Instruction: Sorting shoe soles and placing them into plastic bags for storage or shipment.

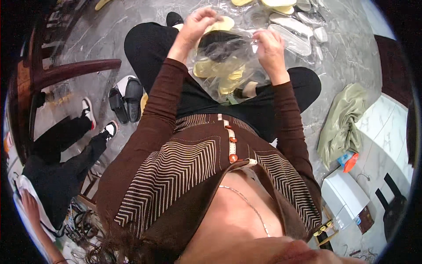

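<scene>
I sit with my knees apart over a grey marbled floor. My left hand (198, 24) pinches the top edge of a clear plastic bag (224, 57) that hangs between my knees. My right hand (269, 46) grips the bag's other top edge. Inside the bag lie pale yellow insoles (215, 68) and something dark. A further yellow insole (224, 24) shows just behind my left hand.
Several clear-wrapped and yellow insoles (290, 26) lie on the floor ahead. Black slippers (126, 99) stand at my left, near a wooden chair (66, 70). Another person's legs (74, 141) are at lower left. An olive cloth (343, 119) and a white box (345, 198) lie at right.
</scene>
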A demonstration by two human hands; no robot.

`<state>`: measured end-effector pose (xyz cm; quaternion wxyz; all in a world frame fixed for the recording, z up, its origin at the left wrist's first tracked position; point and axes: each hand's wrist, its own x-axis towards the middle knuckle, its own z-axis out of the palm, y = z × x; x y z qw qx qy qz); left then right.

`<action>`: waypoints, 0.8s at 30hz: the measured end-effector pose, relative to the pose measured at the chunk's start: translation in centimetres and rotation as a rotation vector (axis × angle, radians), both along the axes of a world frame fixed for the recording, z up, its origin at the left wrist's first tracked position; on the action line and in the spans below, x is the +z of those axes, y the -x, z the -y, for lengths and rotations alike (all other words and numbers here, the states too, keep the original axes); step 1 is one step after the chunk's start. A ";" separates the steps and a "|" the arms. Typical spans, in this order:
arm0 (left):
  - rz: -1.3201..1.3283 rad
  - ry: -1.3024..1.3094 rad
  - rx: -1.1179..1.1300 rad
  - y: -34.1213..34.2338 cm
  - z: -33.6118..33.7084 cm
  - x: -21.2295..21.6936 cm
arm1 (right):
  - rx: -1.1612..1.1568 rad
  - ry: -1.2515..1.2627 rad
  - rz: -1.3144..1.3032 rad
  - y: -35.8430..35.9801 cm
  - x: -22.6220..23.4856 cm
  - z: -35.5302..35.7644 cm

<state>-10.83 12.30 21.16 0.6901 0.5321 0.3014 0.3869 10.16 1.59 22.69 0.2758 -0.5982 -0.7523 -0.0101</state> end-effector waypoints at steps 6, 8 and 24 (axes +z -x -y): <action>-0.197 -0.292 0.331 4.9 -4.6 -0.8 | -0.010 -0.054 -0.080 0.3 1.1 -1.6; -0.263 -0.208 0.395 5.1 -5.2 -0.5 | 0.031 -0.007 -0.043 -0.4 -0.6 -2.5; -0.448 -0.257 0.684 5.3 -6.6 -0.2 | 0.383 -0.195 -1.079 0.1 5.8 -5.9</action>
